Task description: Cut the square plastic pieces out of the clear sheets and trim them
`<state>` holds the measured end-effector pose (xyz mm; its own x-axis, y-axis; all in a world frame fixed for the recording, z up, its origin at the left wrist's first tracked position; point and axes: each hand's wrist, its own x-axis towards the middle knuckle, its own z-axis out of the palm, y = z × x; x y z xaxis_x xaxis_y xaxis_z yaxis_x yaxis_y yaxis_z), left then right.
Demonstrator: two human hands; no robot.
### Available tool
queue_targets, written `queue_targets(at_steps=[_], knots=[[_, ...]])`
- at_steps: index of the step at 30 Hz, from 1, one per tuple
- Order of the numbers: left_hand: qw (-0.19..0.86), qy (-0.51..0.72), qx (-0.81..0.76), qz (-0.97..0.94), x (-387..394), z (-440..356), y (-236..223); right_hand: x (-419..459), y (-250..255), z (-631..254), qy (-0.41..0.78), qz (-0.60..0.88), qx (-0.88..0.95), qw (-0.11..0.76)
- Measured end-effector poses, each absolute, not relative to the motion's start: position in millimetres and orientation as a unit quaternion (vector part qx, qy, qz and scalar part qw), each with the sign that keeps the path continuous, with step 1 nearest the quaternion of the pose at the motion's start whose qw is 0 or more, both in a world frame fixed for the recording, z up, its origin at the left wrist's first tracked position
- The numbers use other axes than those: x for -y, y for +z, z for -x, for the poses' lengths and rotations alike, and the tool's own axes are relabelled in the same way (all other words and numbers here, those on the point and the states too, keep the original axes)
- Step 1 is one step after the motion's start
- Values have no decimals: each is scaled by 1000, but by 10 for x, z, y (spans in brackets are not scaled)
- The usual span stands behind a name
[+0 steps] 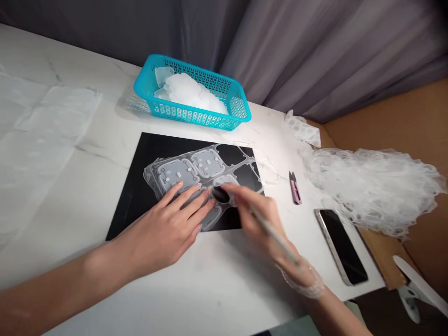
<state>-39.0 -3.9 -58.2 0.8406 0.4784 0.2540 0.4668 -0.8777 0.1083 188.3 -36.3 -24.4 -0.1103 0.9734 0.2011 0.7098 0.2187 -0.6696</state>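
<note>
A translucent moulded silicone-like sheet (177,171) with rounded square pieces lies on a black board (131,196). On the sheet's right part, several cut-outs leave only a thin frame. My left hand (175,219) rests flat on the lower part of the sheet, fingers spread, holding nothing. Close beside its fingertips, my right hand (257,219) is closed around a slim pen-shaped tool (276,235), whose shaft slants back over the wrist. Fingers hide the tool's tip, and the hand is smeared by motion. A dark opening in the sheet shows between the two hands.
A blue basket (196,114) holding white translucent pieces stands behind the board. To the right lie small thread snips (295,189), a phone (343,247) and a heap of translucent frame scraps (378,186) by a cardboard box (392,116). Clear plastic sheeting (45,126) covers the left.
</note>
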Motion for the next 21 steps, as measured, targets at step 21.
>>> queue_targets(at_steps=[21], knots=[[829,267,-321,-373,77,303,-29,632,42,-1655,332,538,583,511]])
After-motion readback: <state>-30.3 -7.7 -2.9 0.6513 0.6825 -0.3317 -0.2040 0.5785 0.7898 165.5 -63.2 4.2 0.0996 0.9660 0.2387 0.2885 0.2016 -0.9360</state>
